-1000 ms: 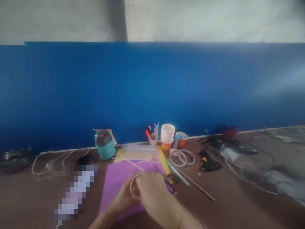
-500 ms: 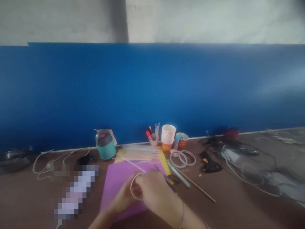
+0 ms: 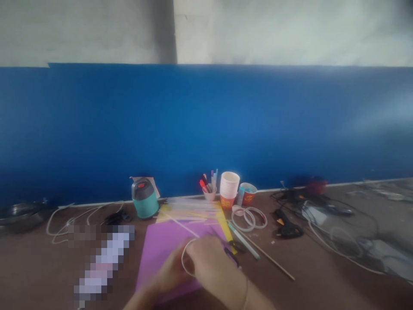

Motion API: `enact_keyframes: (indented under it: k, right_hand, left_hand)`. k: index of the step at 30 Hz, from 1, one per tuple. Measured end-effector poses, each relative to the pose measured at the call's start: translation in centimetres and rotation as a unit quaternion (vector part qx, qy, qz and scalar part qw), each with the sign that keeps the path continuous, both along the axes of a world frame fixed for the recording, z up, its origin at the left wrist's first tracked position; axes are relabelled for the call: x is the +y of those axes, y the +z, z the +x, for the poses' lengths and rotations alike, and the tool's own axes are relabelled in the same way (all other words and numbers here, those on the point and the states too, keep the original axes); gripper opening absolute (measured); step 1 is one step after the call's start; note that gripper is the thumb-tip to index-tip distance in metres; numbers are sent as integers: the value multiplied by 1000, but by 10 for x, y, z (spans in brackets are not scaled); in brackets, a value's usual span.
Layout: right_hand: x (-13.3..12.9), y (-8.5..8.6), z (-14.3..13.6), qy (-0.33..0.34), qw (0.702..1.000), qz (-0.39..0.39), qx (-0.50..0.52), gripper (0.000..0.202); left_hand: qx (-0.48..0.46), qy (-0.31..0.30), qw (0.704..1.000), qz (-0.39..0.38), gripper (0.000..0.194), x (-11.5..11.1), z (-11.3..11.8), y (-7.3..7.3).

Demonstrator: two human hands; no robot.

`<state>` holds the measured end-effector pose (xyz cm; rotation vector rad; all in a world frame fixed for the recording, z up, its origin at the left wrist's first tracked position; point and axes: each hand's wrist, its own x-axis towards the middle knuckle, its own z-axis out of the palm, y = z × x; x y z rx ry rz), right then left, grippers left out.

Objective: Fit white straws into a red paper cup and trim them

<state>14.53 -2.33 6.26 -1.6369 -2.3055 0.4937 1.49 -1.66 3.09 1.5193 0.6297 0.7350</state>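
Observation:
Over a purple sheet (image 3: 155, 249), my two hands are close together. My left hand (image 3: 172, 269) is closed around a thin white ring (image 3: 183, 260), whose curved edge shows between the hands. My right hand (image 3: 216, 265) overlaps it from the right, its fingers bent down and partly hidden, closed on the same ring. A thin white stick (image 3: 180, 224) runs from the upper left to my right fingers; I cannot tell which hand has its end. Just right of my right hand, scissors (image 3: 231, 257) with dark handles lie on the sheet's edge.
Behind the sheet lie pale sticks (image 3: 190, 209). Beyond stand a pen cup (image 3: 209, 194), stacked paper cups (image 3: 229, 187), another paper cup (image 3: 248, 197) and a teal container (image 3: 146, 206). White rings (image 3: 243, 219), a wooden stick (image 3: 274, 261), a glue gun (image 3: 288, 226) and cables (image 3: 342, 254) lie rightward.
The view has tilted up slightly, so everything sits a little lower. Both hands have shifted slightly to the right, still holding the white ring.

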Motion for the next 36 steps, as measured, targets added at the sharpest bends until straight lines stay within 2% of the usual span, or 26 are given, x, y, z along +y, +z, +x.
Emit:
enact_keyframes:
  k: [4, 7, 14, 17, 22, 24, 26, 28, 29, 33, 36]
  right_hand:
    - [0, -1, 0, -8, 1000, -13, -18, 12]
    - [-2, 5, -2, -4, 999, -28, -16, 13]
    - [-9, 35, -3, 24, 997, -16, -72, 14]
    - [-14, 44, 2, 12, 995, -8, -98, 14]
    - [-28, 68, 16, -22, 982, 20, -184, 24]
    - [-33, 78, 22, -4, 986, -3, -165, 25]
    - [-36, 85, 28, 10, 992, -19, -124, 18]
    - [-37, 88, 36, 19, 996, -19, -81, 13]
    - [-38, 88, 41, 21, 998, -12, -55, 18]
    - [-37, 87, 57, -13, 999, 14, 51, 39]
    - [-34, 88, 62, -30, 997, 7, 68, 28]
  left_hand:
    - [-4, -14, 1000, -16, 67, 0, 0, -4]
    - [13, -8, 1000, -25, 65, 1, -1, -7]
    - [13, 3, 1000, -27, 57, 5, -2, -12]
    - [4, -7, 999, -51, 59, 3, 0, -9]
    - [-11, -12, 999, -43, 55, 0, 4, 1]
    - [-8, -5, 999, -46, 57, -1, 4, 2]
    - [-5, 7, 999, -52, 59, -1, 4, 2]
    - [8, 19, 998, -55, 59, -1, 4, 3]
    - [18, 24, 998, -56, 58, 0, 3, 3]
    - [34, 53, 996, -60, 57, 3, 2, -2]
    - [40, 69, 995, -65, 58, 7, 1, -11]
